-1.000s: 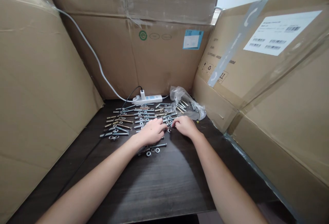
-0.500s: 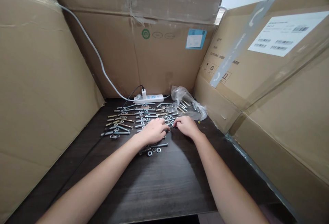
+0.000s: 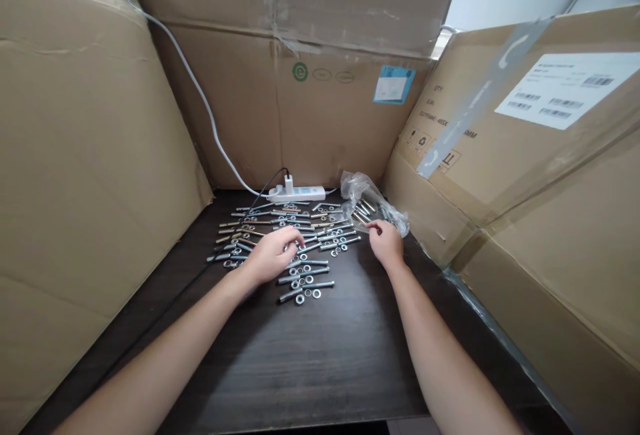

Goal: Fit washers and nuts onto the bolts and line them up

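My left hand (image 3: 273, 254) hovers over the middle of the laid-out bolts, fingers loosely bent and apart, with nothing seen in it. It hides part of the rows. Beside the clear plastic bag (image 3: 356, 185) is my right hand (image 3: 387, 243), its index finger reaching left near the brass-coloured bolts (image 3: 363, 211) at the bag. I see nothing in its fingers. Sleeve anchor bolts (image 3: 306, 292) lie in rows, with nuts (image 3: 299, 300) and washers (image 3: 317, 294) next to them. Another small set of washers (image 3: 343, 248) lies between the two hands.
A white power strip (image 3: 310, 193) with a plugged-in charger (image 3: 289, 184) sits at the back of the dark table (image 3: 320, 362). A black cable (image 3: 175, 295) crosses the left side. Cardboard boxes (image 3: 90, 175) wall in the left, back and right.
My left hand has drawn back to the left, uncovering bolts and washers. My right hand has shifted right, to the plastic bag. The camera view has moved slightly.
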Demonstrator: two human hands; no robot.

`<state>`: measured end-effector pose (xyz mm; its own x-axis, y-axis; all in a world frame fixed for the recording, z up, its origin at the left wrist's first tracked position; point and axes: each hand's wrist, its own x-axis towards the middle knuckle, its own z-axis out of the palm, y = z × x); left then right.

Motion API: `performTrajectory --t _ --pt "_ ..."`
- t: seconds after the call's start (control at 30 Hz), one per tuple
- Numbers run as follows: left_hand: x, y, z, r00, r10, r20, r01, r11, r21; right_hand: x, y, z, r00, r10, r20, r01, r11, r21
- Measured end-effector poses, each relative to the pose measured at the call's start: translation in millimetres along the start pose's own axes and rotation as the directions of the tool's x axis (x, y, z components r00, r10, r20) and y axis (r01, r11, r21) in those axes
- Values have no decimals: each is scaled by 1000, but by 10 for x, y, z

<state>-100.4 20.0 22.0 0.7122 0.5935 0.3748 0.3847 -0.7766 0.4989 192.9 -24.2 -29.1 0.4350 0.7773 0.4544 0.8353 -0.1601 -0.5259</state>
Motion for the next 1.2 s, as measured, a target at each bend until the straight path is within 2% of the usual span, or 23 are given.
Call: performTrajectory --t 0.1,0.23,0.5,0.7,0.83,1.0,1.1,1.2 --pt "-206 -189 -131 986 -96 -136 92 995 -33 44 80 7 996 37 -78 -39 999 -22" --pt "-313 -299 -138 962 -148 -231 129 987 -94 99 258 -42 983 131 -131 -143 986 -87" --pt "-307 -320 -61 971 -157 -180 140 985 -105 295 523 -5 967 242 -81 -254 941 -222" --pt "-315 -324 -54 982 -151 -117 141 986 -93 408 551 66 942 331 -54 -333 905 -264" --pt "-310 -313 -60 984 -142 -105 135 988 -74 374 499 21 937 334 -106 -350 904 -245" --pt "-313 -269 -78 985 -133 -114 127 990 -60 305 301 -105 947 264 -180 -293 944 -155" --pt "-316 -240 -78 986 -119 -115 112 992 -60 191 67 -152 966 166 -200 -153 985 79" --pt "-321 -225 -65 988 -102 -113 97 994 -55 -5 -250 -156 965 66 -255 15 952 305"
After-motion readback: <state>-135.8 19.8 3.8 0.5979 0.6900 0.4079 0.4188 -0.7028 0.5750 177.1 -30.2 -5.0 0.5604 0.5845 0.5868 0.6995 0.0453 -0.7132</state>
